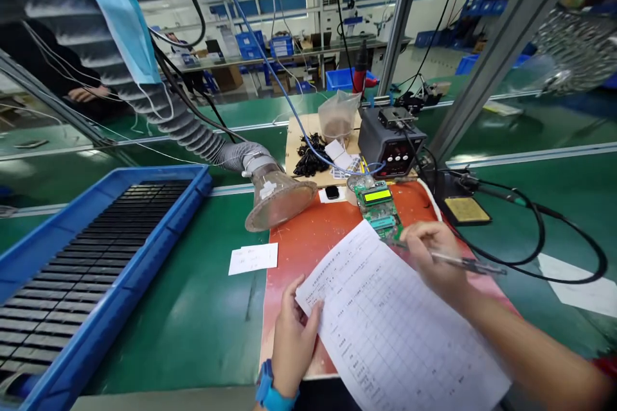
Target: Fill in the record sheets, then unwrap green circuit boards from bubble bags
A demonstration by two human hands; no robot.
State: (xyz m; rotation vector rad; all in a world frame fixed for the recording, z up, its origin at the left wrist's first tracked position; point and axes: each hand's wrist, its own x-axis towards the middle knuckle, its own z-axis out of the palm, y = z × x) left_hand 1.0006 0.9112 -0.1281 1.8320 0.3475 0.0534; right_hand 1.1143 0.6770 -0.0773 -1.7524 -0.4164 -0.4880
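1. Right at the fingertips: the right hand (434,257) is clenched around a metal pen (463,262), which sticks out to the right, just above the sheet!
2. The left hand (294,343) is gripping the edge of a printed grid form (395,321), thumb on top, with a blue wristband (272,385) at the wrist.
3. Just beyond the right fingers sits a green circuit board (378,218) with a lit yellow-green display (376,196).
4. Beneath the form lies an orange-red mat (308,250). Left of the left fingers, a white paper slip (253,258) rests on the green bench (193,314).
5. Farther out from the fingers, there's a clear fume-extractor hood (279,196) and a soldering station (391,141). Way over left of both hands, a blue tray (144,250) is packed with black parts!
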